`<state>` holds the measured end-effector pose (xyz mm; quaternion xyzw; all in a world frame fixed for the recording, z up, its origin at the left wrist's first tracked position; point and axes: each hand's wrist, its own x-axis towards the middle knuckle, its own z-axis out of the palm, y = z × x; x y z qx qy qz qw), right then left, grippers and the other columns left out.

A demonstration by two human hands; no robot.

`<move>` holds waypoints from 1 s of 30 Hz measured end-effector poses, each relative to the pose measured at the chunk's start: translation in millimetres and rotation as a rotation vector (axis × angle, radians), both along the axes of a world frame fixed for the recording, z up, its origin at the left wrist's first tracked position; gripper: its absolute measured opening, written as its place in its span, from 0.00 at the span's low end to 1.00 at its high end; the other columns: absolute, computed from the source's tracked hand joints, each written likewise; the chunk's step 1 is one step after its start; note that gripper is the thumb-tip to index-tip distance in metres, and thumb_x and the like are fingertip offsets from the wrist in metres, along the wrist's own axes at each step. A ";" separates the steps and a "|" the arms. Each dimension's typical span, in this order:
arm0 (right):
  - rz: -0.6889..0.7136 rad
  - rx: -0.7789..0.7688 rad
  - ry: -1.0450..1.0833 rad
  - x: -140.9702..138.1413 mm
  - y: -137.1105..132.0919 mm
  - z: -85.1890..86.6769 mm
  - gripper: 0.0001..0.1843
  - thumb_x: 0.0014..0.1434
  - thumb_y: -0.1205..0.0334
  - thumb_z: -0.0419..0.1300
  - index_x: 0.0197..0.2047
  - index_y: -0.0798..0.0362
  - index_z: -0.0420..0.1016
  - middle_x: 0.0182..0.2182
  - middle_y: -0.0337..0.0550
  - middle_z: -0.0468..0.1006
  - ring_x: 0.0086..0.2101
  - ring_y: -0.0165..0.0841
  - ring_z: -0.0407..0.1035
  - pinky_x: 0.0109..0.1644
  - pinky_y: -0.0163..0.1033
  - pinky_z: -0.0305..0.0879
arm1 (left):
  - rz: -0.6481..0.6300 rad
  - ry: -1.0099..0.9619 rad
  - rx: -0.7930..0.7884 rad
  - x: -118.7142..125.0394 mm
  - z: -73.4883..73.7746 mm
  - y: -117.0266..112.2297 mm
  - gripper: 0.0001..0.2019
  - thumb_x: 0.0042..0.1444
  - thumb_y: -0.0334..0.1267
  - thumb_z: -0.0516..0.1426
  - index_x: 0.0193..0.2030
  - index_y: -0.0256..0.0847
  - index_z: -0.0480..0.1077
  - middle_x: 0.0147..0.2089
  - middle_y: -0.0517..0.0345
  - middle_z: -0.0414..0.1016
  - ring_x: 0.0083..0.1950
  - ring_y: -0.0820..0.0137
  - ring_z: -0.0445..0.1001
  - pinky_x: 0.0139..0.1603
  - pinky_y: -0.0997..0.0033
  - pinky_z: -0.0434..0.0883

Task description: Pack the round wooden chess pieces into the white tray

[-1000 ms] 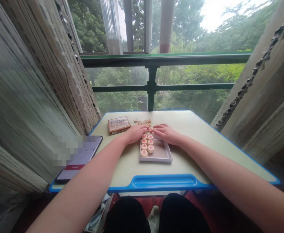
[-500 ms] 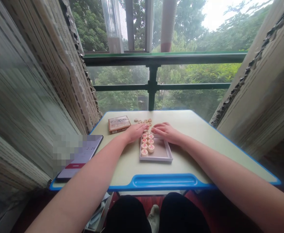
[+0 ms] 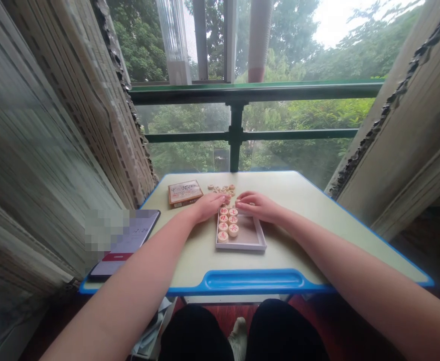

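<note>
A shallow white box tray (image 3: 255, 240) lies in the middle of the cream table (image 3: 310, 220). Several round wooden chess pieces with red characters (image 3: 228, 225) stand in rows along the tray's left side. My left hand (image 3: 208, 204) rests palm down at the tray's far left corner, fingers stretched toward the pieces. My right hand (image 3: 256, 204) lies over the tray's far edge, its fingertips together on pieces there. What lies under those fingertips is hidden. Loose wooden pieces (image 3: 222, 189) are scattered just beyond both hands.
A brown box lid (image 3: 184, 193) lies at the far left of the table. A phone (image 3: 127, 241) with a lit screen sits at the near left corner. The blue front rim has a groove (image 3: 253, 281). Stacked cardboard walls flank both sides; a green railing and window stand behind.
Both hands stay at the tray's far end; the right fingertips have drawn slightly closer together. The view has shifted a little.
</note>
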<state>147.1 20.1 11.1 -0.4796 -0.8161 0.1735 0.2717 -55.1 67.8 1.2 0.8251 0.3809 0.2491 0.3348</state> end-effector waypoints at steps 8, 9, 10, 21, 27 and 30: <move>-0.024 0.032 -0.077 2.8 0.2 1.5 0.18 0.57 0.51 0.53 0.36 0.53 0.80 0.42 0.47 0.76 0.44 0.39 0.69 0.52 0.42 0.61 | 0.007 0.021 0.009 1.2 -1.4 0.8 0.20 0.58 0.40 0.44 0.50 0.34 0.70 0.49 0.50 0.75 0.53 0.66 0.69 0.58 0.66 0.61; -0.049 0.062 -0.080 3.2 -0.5 2.5 0.17 0.57 0.52 0.54 0.36 0.53 0.79 0.42 0.47 0.77 0.45 0.39 0.68 0.53 0.44 0.60 | 0.009 0.019 0.008 1.1 -1.0 0.4 0.20 0.58 0.41 0.44 0.50 0.34 0.70 0.49 0.50 0.74 0.53 0.66 0.69 0.58 0.66 0.61; -0.077 0.093 -0.072 3.4 -1.3 3.7 0.16 0.56 0.53 0.54 0.36 0.53 0.79 0.42 0.47 0.77 0.45 0.40 0.67 0.54 0.45 0.59 | 0.010 0.017 0.007 0.8 -0.6 0.1 0.20 0.58 0.41 0.45 0.50 0.35 0.70 0.49 0.51 0.74 0.54 0.66 0.69 0.58 0.65 0.61; -0.040 0.099 -0.222 -0.6 -31.7 24.2 0.05 0.47 0.68 0.58 0.30 0.52 0.72 0.30 0.42 0.75 0.34 0.34 0.67 0.37 0.37 0.62 | -0.013 0.110 0.105 -0.9 2.0 -0.3 0.20 0.58 0.44 0.44 0.44 0.37 0.73 0.49 0.52 0.74 0.51 0.64 0.69 0.55 0.66 0.63; 0.017 -0.104 -0.316 -10.2 -50.2 36.9 0.12 0.47 0.65 0.60 0.38 0.50 0.74 0.30 0.39 0.76 0.29 0.30 0.67 0.32 0.34 0.60 | -0.051 0.136 0.097 -0.8 11.2 -6.8 0.17 0.52 0.46 0.50 0.39 0.37 0.74 0.42 0.54 0.76 0.44 0.63 0.72 0.49 0.66 0.66; 0.003 -0.133 -0.345 -11.5 -49.9 38.9 0.07 0.48 0.62 0.61 0.33 0.51 0.75 0.28 0.40 0.75 0.27 0.29 0.66 0.31 0.33 0.58 | 0.000 0.134 0.148 -0.5 13.1 -8.3 0.14 0.49 0.43 0.53 0.35 0.38 0.75 0.39 0.55 0.77 0.42 0.64 0.72 0.47 0.67 0.66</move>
